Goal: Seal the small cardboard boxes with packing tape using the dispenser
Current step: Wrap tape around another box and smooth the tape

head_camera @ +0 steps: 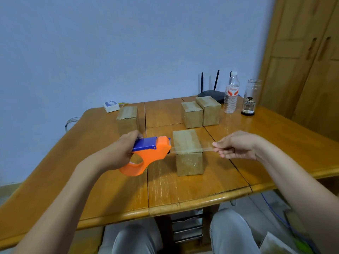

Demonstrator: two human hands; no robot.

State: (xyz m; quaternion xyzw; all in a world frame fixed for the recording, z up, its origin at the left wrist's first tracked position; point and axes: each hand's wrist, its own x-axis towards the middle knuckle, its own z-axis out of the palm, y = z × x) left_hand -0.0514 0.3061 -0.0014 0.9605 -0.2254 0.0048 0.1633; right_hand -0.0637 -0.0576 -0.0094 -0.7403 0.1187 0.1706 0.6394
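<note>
Wooden table (102, 180): my left hand (117, 153) grips the dispenser (146, 154), my right hand (236, 145) pinches the tape (189, 150) stretched over the box (189, 153) near the front edge. Three boxes (201, 112) behind look sealed, I judge.

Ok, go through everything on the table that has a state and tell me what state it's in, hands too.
Tape dispenser: gripped by left hand, tape drawn out.
Tape strip: stretched over the near box, not cut.
Right hand: pinching the tape's free end.
Near box: closed, upright.
Left box: closed.
Two far boxes: closed, side by side.
Water bottle: capped, upright.
Glass jar: upright, lid not visible.
</note>
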